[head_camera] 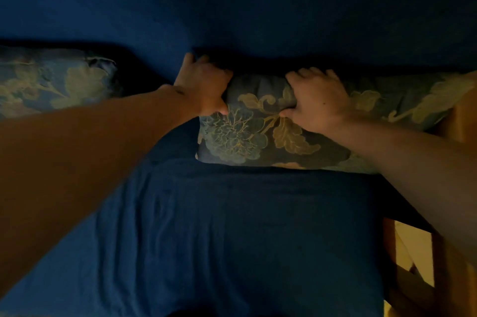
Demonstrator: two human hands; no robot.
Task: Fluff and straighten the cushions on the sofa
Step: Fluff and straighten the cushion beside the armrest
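We hold flower cushion (258,133) on blue sofa (232,226), leaning at backrest. Cushion lies long, left to right. Left hand (204,89) squeezes left top corner. Right hand (317,102) pinches top middle. Other cushion (51,82) waits far left, nearer left hand.

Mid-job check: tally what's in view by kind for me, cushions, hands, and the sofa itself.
Floral cushions: 2, one under both hands, one off to the left
Hands: 2, left hand and right hand, both gripping the nearer cushion's top edge
Blue sofa: 1
Total: 5
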